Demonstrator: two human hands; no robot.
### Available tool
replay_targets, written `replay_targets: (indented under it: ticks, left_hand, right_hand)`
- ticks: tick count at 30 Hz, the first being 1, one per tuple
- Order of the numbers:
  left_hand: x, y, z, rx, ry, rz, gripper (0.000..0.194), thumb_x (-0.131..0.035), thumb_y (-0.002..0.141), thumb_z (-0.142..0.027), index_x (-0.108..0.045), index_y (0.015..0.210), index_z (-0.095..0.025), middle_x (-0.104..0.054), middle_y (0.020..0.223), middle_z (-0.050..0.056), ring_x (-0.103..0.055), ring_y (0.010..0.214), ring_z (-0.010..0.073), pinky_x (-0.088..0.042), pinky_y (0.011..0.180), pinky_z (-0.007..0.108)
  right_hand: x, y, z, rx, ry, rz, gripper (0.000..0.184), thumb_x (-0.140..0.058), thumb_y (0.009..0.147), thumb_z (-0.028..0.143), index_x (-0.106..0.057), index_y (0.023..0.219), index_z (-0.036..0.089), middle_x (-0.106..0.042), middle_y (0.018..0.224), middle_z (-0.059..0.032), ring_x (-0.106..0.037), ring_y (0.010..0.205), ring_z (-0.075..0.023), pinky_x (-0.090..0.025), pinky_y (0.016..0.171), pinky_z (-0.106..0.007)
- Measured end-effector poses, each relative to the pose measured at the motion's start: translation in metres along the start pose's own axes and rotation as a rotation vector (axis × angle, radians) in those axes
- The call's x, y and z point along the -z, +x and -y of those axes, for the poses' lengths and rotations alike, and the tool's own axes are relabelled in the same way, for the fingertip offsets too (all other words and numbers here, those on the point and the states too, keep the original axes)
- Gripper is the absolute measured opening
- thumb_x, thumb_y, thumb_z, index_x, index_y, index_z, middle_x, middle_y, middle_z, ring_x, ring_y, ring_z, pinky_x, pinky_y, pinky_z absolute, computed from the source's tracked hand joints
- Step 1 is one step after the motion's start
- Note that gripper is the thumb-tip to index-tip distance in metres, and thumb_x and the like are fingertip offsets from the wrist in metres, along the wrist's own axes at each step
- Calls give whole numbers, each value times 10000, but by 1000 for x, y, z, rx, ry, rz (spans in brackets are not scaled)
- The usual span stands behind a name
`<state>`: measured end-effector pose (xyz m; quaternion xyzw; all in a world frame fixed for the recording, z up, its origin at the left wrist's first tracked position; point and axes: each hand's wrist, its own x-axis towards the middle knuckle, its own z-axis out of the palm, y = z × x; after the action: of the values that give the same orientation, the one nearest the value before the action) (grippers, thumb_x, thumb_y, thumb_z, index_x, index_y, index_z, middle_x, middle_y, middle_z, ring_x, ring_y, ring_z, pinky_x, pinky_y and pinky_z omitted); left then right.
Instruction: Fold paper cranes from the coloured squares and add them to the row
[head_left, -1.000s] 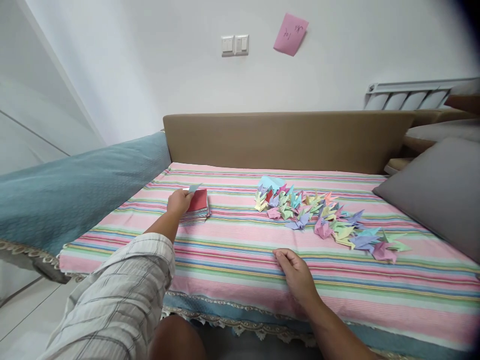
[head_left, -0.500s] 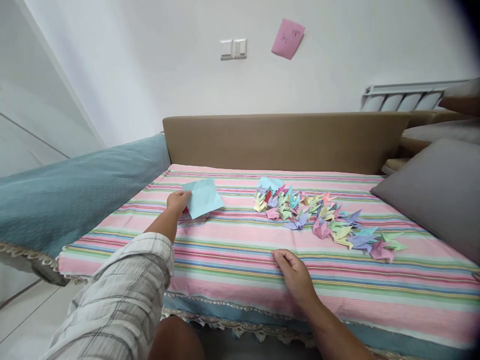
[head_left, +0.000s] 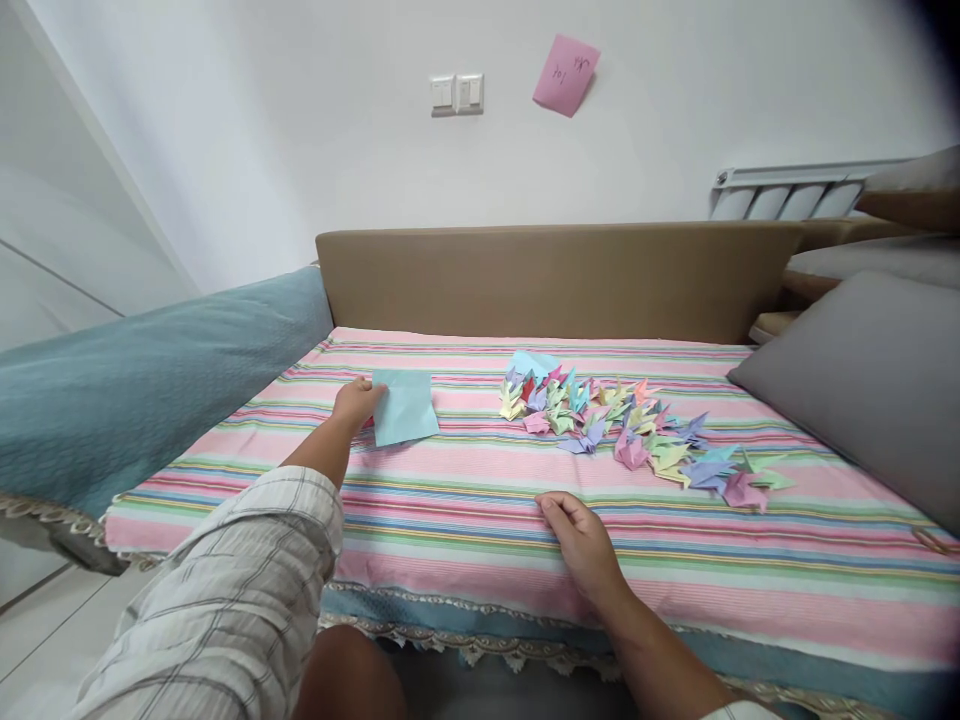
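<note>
My left hand (head_left: 358, 404) pinches the left edge of a light blue square sheet of paper (head_left: 405, 408). The sheet covers most of whatever lies beneath it; a bit of red shows by my fingers. Over the front part of the striped cloth (head_left: 465, 520) is my right hand (head_left: 574, 535), its fingers curled together, and I cannot make out anything in them. Beyond it lies a spread of folded paper cranes (head_left: 630, 448) in pink, yellow, green, purple and blue. Another light blue paper (head_left: 534, 364) sits behind the cranes.
A brown backrest (head_left: 555, 285) runs along the back, with a blue covered armrest (head_left: 172, 370) at left. Grey cushions (head_left: 862, 370) are piled at right. On the wall are switches (head_left: 457, 95), a pink note (head_left: 567, 75) and a radiator (head_left: 795, 190).
The blue sheet in my left hand has turned and come down flatter, covering the papers under it. My right hand has barely moved. The whole view has shifted slightly.
</note>
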<state>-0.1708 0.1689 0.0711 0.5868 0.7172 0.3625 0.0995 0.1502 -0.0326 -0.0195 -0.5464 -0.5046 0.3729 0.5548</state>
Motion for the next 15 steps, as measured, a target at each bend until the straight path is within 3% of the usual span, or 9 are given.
replay_targets:
  ticks: [5,8,11,15]
  left_hand:
    - [9,-31,-39,-88,-219,56,423,-462,805,-442,-660,1054,-164,-708,879,47,-654,813,251,-505,661,317]
    - [4,-67,-63,-295,-169,30,328,-504,798,-382,-685,1013,-212,-673,1060,29,-604,996,264,-483,817,342]
    - [-14,-110,-76,-574,-44,110,286,-488,818,-325,-692,999,-238,-561,1263,25,-549,1104,248,-439,927,369]
    - [-50,-166,-75,-785,82,239,265,-501,820,-291,-691,1000,-245,-577,1241,51,-559,1091,237,-446,933,392]
  right_hand:
    - [5,-1,2,-1,6,-1,355,-536,765,500,-654,819,170,-595,683,-20,-535,698,-182,-416,641,-270]
    - [9,-1,3,8,22,-20,355,-530,769,495,-644,828,164,-625,766,-41,-548,743,-190,-426,682,-283]
    - [16,1,3,37,10,-41,360,-509,786,484,-626,871,155,-639,860,-67,-560,801,-199,-435,748,-306]
    - [28,6,-2,118,-175,-47,346,-492,795,409,-593,1008,156,-621,930,-84,-568,827,-203,-457,775,-339]
